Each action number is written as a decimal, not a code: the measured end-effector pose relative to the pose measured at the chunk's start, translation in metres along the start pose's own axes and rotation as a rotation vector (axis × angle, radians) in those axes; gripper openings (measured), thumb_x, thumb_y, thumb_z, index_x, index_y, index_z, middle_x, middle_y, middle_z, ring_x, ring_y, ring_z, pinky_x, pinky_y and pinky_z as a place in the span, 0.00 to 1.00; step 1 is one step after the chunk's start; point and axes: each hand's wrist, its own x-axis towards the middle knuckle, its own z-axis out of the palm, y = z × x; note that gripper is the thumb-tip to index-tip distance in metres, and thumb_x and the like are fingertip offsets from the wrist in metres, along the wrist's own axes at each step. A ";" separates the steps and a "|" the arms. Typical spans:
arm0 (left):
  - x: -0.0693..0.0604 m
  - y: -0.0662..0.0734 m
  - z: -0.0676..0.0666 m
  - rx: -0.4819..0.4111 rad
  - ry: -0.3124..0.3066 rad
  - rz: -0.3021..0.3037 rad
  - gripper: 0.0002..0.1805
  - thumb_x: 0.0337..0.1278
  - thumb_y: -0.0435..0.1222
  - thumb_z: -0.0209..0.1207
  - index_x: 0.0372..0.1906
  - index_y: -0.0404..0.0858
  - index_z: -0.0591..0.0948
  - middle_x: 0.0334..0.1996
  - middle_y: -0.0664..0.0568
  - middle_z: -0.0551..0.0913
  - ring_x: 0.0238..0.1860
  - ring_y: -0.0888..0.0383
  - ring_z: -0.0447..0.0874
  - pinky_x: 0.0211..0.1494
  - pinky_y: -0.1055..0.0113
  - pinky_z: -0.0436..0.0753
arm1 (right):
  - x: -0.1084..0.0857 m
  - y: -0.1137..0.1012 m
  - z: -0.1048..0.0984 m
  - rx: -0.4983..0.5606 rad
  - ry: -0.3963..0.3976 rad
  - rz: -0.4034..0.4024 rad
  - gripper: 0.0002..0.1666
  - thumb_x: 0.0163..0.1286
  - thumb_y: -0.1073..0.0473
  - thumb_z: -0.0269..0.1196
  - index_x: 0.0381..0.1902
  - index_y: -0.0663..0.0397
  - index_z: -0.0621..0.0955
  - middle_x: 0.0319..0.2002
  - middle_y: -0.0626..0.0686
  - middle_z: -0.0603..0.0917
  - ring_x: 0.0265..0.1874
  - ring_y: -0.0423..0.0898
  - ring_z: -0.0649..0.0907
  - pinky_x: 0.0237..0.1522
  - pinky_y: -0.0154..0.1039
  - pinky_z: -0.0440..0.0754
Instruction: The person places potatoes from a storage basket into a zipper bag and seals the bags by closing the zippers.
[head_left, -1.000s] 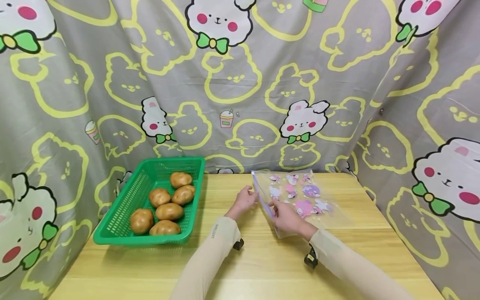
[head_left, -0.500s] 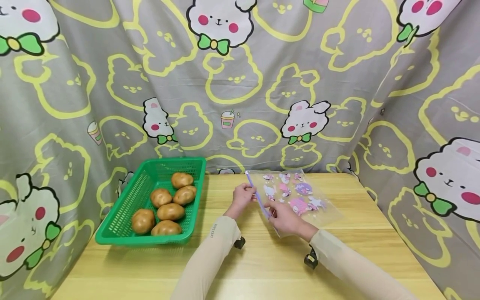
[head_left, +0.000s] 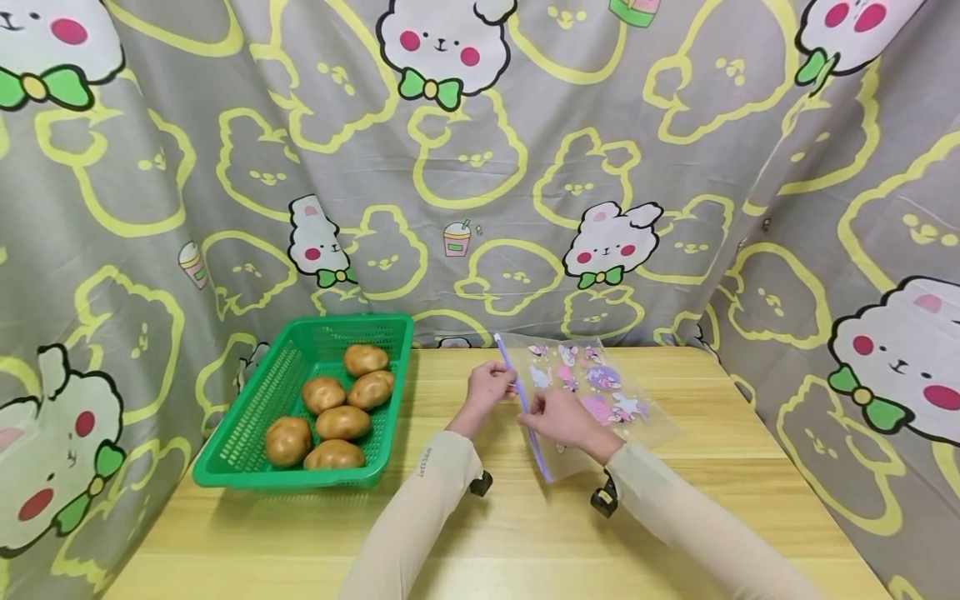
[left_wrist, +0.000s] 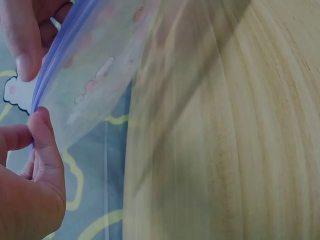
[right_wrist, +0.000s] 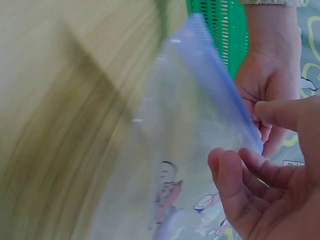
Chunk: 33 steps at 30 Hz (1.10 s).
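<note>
A clear zip-lock bag [head_left: 600,387] with a purple zip strip and cartoon prints is held up, tilted, over the wooden table. My left hand [head_left: 491,385] pinches the strip near its middle; in the left wrist view thumb and finger [left_wrist: 47,142] meet on the purple edge. My right hand [head_left: 564,418] is beside the same strip, nearer my body. In the right wrist view its thumb [right_wrist: 280,114] stands apart from the fingers [right_wrist: 230,172], with a visible gap between them. Part of the bag lies behind the right hand in the head view.
A green plastic basket [head_left: 401,392] with several brown potatoes [head_left: 342,423] stands on the left of the table [head_left: 480,550]. A grey cartoon-print curtain [head_left: 480,292] hangs behind and along both sides.
The bag has shifted left, and its zip strip now looks straighter. My right hand has moved slightly left and up, loosening its fingers from the strip. The left hand keeps its pinch.
</note>
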 end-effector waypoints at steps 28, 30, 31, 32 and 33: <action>0.001 0.007 -0.004 0.045 -0.106 0.053 0.07 0.57 0.32 0.63 0.33 0.32 0.77 0.23 0.50 0.83 0.17 0.63 0.78 0.33 0.60 0.83 | 0.005 0.002 0.006 -0.007 0.109 -0.010 0.08 0.58 0.66 0.63 0.20 0.54 0.79 0.16 0.44 0.78 0.14 0.38 0.75 0.18 0.32 0.75; 0.002 0.007 -0.004 0.034 -0.109 0.057 0.07 0.57 0.32 0.63 0.33 0.32 0.77 0.23 0.51 0.82 0.17 0.63 0.78 0.33 0.60 0.83 | 0.006 0.003 0.006 -0.004 0.120 -0.013 0.09 0.58 0.66 0.64 0.19 0.53 0.79 0.16 0.44 0.77 0.14 0.38 0.75 0.17 0.31 0.74; 0.002 0.007 -0.005 0.029 -0.110 0.058 0.08 0.57 0.32 0.63 0.34 0.32 0.77 0.23 0.52 0.82 0.17 0.63 0.78 0.32 0.61 0.83 | 0.006 0.003 0.006 0.000 0.127 -0.014 0.09 0.58 0.66 0.64 0.19 0.54 0.79 0.16 0.44 0.77 0.14 0.38 0.74 0.17 0.32 0.74; 0.002 0.007 -0.005 0.025 -0.111 0.057 0.08 0.57 0.33 0.63 0.34 0.32 0.77 0.23 0.52 0.82 0.17 0.63 0.78 0.32 0.61 0.83 | 0.007 0.003 0.006 0.011 0.132 -0.010 0.09 0.58 0.65 0.64 0.19 0.53 0.79 0.16 0.44 0.76 0.13 0.38 0.74 0.16 0.32 0.73; 0.002 0.007 -0.005 0.022 -0.112 0.058 0.08 0.57 0.33 0.62 0.35 0.32 0.77 0.23 0.53 0.82 0.18 0.62 0.78 0.31 0.62 0.83 | 0.007 0.003 0.006 0.022 0.136 -0.006 0.09 0.58 0.65 0.64 0.20 0.53 0.78 0.16 0.44 0.76 0.13 0.38 0.74 0.15 0.32 0.73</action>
